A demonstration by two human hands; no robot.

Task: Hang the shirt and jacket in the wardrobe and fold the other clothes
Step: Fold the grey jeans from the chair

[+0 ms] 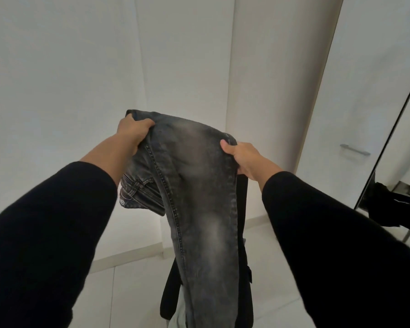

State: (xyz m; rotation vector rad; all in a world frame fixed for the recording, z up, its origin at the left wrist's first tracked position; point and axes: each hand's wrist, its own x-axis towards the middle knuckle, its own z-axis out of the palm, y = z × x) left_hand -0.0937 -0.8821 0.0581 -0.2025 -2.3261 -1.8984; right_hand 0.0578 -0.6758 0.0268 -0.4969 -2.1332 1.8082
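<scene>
Head view, what we hold: a pair of faded dark grey jeans (199,185), lifted in front of us at arm's length, clear of any surface.
Head view, left hand: our left hand (134,132) has its fingers curled round one upper edge of the jeans, bunching the cloth.
Head view, right hand: our right hand (243,158) pinches the opposite upper edge, thumb on the near face, fingers hidden behind the denim.
Head view, long axis: the jeans hang straight down from between our two hands, the long way running vertically toward the floor; the lower end leaves the picture.
Head view, which hand is nearer: both touch the jeans; the left sits higher and farther out, the right lower and closer to us.
Head view, folded part: the waistband end (137,190) droops just under our left wrist.
Head view, behind the jeans: a black garment (243,280) shows below our right hand.
Head view, beyond our right hand: a white wardrobe door (336,110) with a metal handle (355,149), well apart.
Our judgement: folding comes next, so the hanging length likely needs laying flat or doubling.
</scene>
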